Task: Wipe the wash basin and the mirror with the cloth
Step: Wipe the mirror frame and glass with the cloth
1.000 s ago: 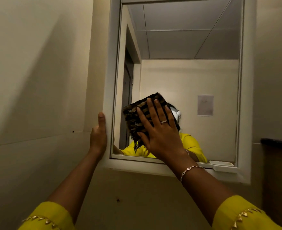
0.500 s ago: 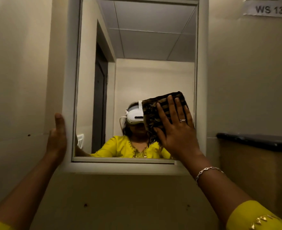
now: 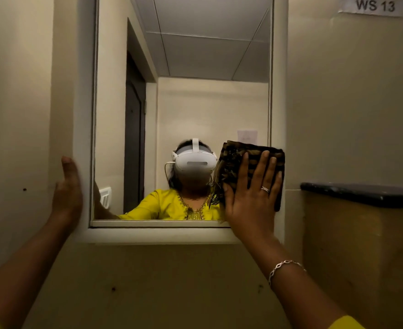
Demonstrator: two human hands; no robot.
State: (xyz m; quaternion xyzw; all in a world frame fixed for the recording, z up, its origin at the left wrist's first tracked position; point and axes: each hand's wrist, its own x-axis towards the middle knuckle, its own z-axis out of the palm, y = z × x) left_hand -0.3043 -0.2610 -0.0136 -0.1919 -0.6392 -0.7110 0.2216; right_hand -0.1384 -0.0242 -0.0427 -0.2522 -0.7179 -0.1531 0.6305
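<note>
Cloth: the folded dark patterned cloth lies flat on the mirror, at about 4 o'clock of the glass. Its right edge reaches over the white frame.
Right hand: the right hand presses the cloth with an open palm. The fingers are spread and straight, not curled round anything. I judge that this spreads the pressure over the whole cloth, so that it rubs the glass evenly.
Left hand: the left hand is released, with straight fingers, and lies against the outer side of the frame at about 8 o'clock. It probably steadies the mirror or the body against the push of the other hand.
Wash basin: it is not in view.
Step in hand: the wiping of the lower right corner of the glass. The upper glass, from 10 to 2 o'clock, is well apart from the cloth.
Surroundings: a black ledge stands at 3 o'clock and a paper label hangs at 1 o'clock on the wall.
</note>
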